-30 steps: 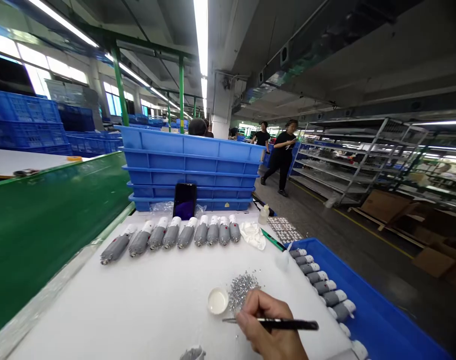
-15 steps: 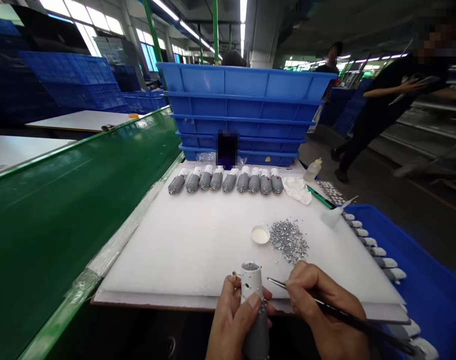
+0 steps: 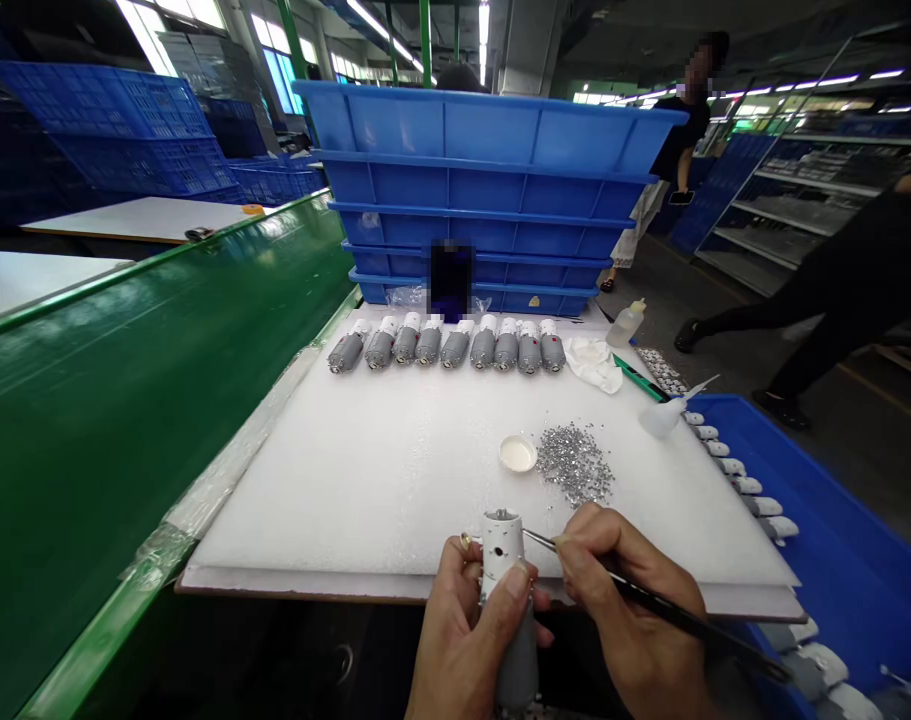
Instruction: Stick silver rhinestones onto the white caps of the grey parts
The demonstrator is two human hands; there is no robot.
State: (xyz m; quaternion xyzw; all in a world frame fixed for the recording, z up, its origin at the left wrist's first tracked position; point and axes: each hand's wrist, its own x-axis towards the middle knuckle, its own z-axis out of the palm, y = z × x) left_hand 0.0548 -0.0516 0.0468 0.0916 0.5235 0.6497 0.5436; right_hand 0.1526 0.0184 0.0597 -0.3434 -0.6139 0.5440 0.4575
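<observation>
My left hand point(image 3: 474, 625) is wrapped round a grey-and-white cylindrical piece point(image 3: 503, 565), held upright at the table's front edge. Small silver studs dot its white top, and a dark hole shows in its side. In my right hand point(image 3: 624, 610) is a thin dark brush-like tool point(image 3: 672, 622), gripped like a pen. Its fine tip touches or nearly touches the right side of the white top; I cannot tell which. Beyond the hands lie a heap of small silver rhinestone-like bits point(image 3: 575, 463) and a shallow white dish point(image 3: 517, 454) on the white foam sheet point(image 3: 335, 480).
Several similar pieces point(image 3: 455, 346) line the back. A stack of blue bins point(image 3: 492, 180) stands behind them. To the right are a crumpled white cloth point(image 3: 594, 364), a squeeze bottle point(image 3: 661, 418) and a blue tray point(image 3: 845, 520) with more pieces. A green conveyor point(image 3: 162, 370) runs left. Two people walk beyond.
The tool tip has moved in close to the white top of the held piece. My left hand still holds the piece. In the background, the people have moved, and the view has shifted slightly.
</observation>
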